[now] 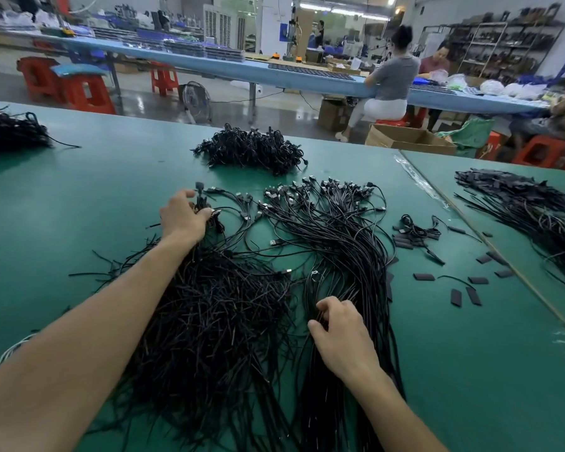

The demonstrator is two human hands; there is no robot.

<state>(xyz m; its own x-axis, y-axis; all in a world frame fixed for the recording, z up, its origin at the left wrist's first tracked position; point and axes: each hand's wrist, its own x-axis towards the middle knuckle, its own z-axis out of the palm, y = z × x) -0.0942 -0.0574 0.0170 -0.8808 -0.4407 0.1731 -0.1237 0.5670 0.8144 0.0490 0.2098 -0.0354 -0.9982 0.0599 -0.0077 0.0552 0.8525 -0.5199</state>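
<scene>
Black USB cables cover the middle of a green table (pixel 95 197). On the left lies a tangled heap of cables (pixel 209 321). To its right a combed bundle of cables (pixel 336 243) fans out, plug ends pointing away from me. My left hand (pixel 183 216) reaches far forward and grips a small bunch of plug ends (pixel 201 199) at the top of the tangled heap. My right hand (pixel 340 334) rests on the lower part of the combed bundle, with its fingers curled into the strands.
Another cable pile (pixel 252 148) lies farther back, one more pile (pixel 7 132) at the far left, and a long bundle (pixel 529 207) on the adjoining table at right. Short black sleeve pieces (pixel 463 288) are scattered to the right. Other workers sit at a blue bench (pixel 307 76) behind.
</scene>
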